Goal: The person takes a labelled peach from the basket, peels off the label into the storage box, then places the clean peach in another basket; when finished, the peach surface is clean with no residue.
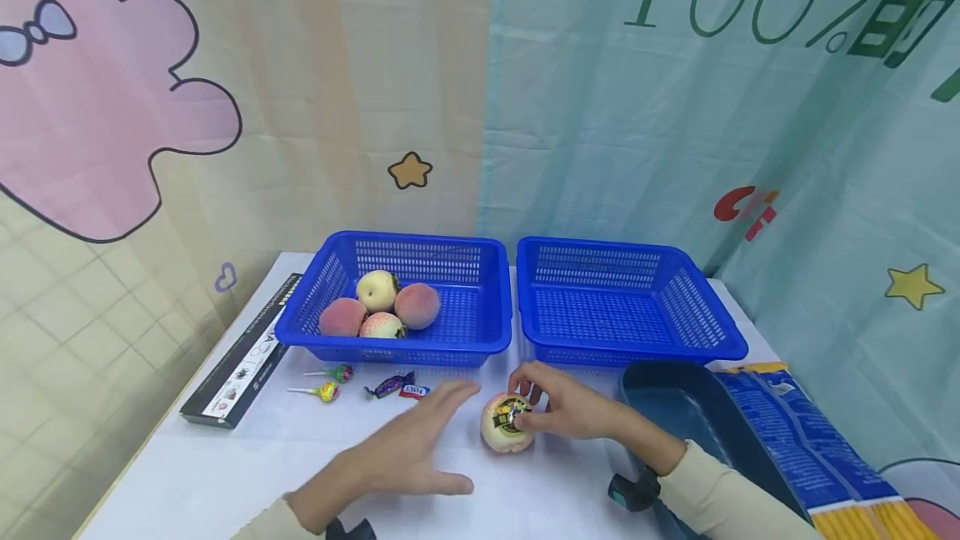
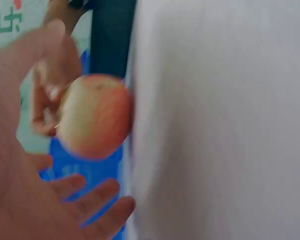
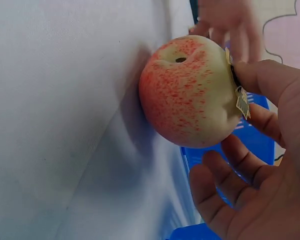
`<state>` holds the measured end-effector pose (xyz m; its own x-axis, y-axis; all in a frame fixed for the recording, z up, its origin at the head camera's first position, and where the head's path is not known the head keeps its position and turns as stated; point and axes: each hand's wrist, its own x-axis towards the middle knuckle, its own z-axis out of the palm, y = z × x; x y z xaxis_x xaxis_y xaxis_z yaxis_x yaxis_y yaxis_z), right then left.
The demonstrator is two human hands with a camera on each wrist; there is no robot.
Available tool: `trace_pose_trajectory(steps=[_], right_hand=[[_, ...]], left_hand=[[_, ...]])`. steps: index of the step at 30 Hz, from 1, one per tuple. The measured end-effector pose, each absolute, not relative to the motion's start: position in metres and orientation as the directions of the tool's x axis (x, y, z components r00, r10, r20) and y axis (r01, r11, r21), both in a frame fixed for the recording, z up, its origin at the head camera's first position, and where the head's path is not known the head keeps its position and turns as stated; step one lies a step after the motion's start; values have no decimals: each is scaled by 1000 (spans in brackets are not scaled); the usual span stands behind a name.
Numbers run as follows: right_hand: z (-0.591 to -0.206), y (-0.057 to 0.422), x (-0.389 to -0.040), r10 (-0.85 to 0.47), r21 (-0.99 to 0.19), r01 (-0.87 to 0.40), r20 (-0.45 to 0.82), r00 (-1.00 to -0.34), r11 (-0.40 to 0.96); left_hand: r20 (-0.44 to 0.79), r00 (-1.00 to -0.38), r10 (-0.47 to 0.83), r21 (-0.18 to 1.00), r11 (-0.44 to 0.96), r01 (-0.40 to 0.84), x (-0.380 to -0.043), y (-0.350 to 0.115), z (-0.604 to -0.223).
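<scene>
A pale peach with a red blush [image 1: 507, 433] stands on the white table; a black-and-gold label [image 3: 242, 102] on it lifts partly off its skin. My right hand [image 1: 566, 402] holds the peach at its label side, thumb on the label and fingers bent around that side. To the left, my left hand [image 1: 401, 444] is apart from the peach, fingers extended and thumb spread. The left wrist view shows the peach [image 2: 95, 117] beyond this palm, slightly blurred. In the left blue basket [image 1: 480, 348] lie several more peaches [image 1: 417, 307].
A second blue basket [image 1: 637, 354] stands at the back right. Two lollipops [image 1: 327, 392], a purple-wrapped candy [image 1: 392, 385] and a small red-and-blue candy [image 1: 414, 392] lie left of centre. A long black box [image 1: 243, 365] lies far left; a dark tray [image 1: 675, 398] and blue packet [image 1: 802, 432] are right.
</scene>
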<state>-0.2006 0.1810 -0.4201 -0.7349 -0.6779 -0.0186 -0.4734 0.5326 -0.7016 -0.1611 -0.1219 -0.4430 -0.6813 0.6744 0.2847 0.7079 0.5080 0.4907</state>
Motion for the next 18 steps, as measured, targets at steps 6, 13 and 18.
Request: trace_pose_trajectory(steps=[6, 13, 18], right_hand=[[-417, 182, -196, -691, -688, -513, 22, -722, 514], [-411, 181, -195, -642, -697, -477, 31, -766, 536], [-408, 182, -192, -564, -796, -284, -86, -821, 535]], left_hand=[[180, -751, 635, 578, 549, 604, -166, -70, -467], [295, -740, 604, 609, 478, 633, -179, -57, -469], [319, -719, 617, 594, 461, 659, -179, -53, -470]])
